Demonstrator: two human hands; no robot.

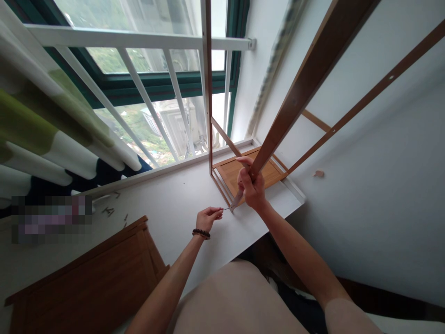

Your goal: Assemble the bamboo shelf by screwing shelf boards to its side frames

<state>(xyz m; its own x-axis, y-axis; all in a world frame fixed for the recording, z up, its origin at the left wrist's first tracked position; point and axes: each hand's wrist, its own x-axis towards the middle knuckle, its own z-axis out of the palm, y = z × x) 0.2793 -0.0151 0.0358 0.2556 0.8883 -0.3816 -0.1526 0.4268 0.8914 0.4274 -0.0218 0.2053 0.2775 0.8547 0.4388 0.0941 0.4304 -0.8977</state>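
Observation:
A tall wooden shelf frame (208, 116) stands on the white window ledge (167, 204), its bottom shelf panel (236, 174) close to the ledge's far corner. My right hand (251, 185) is wrapped around the frame's near upright post (299, 93), low down. My left hand (207, 217), with a bead bracelet at the wrist, pinches a thin metal tool or screw (226, 208) whose tip points at the foot of that post.
A loose brown wooden panel (90, 283) lies on the ledge at the near left. Several small screws (111, 209) are scattered by the window. A green and white curtain (41, 130) hangs left. White window bars and a white wall close in behind.

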